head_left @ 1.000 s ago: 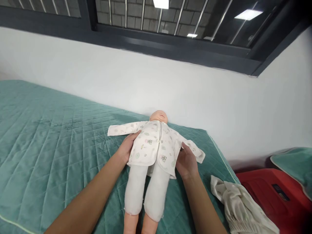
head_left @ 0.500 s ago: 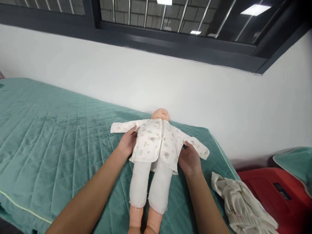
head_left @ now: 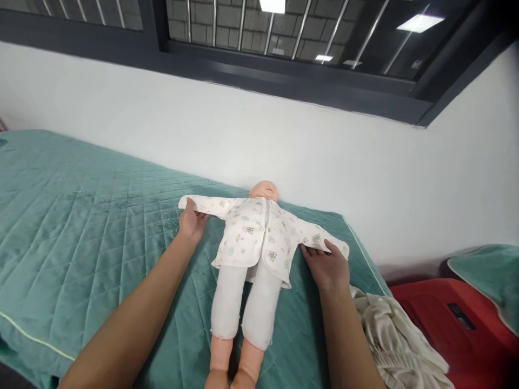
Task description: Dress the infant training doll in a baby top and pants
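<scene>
A baby doll (head_left: 265, 190) lies on its back in a white printed jacket (head_left: 243, 237), both sleeves spread outward. The jacket's front edges meet at a button near the chest. White padding (head_left: 227, 302) covers the upper legs, and the lower legs are bare. My left hand (head_left: 192, 222) is closed on the sleeve at the left near its cuff, thumb on top. At the other sleeve (head_left: 320, 235), my right hand (head_left: 326, 265) has its thumb against the lower edge and its fingertips partly hidden beneath the cloth. No doll hands show at the cuffs.
The doll rests on a green quilted bed cover (head_left: 101, 243), its head close to a white wall (head_left: 203, 129). Above is a dark window frame (head_left: 263, 75). At the right are a crumpled cream cloth (head_left: 397, 335) and a red plastic object (head_left: 446, 324).
Both hands have moved outward from the jacket's sides along the sleeves. The left sleeve's cuff has risen slightly, and the right sleeve lies straighter.
</scene>
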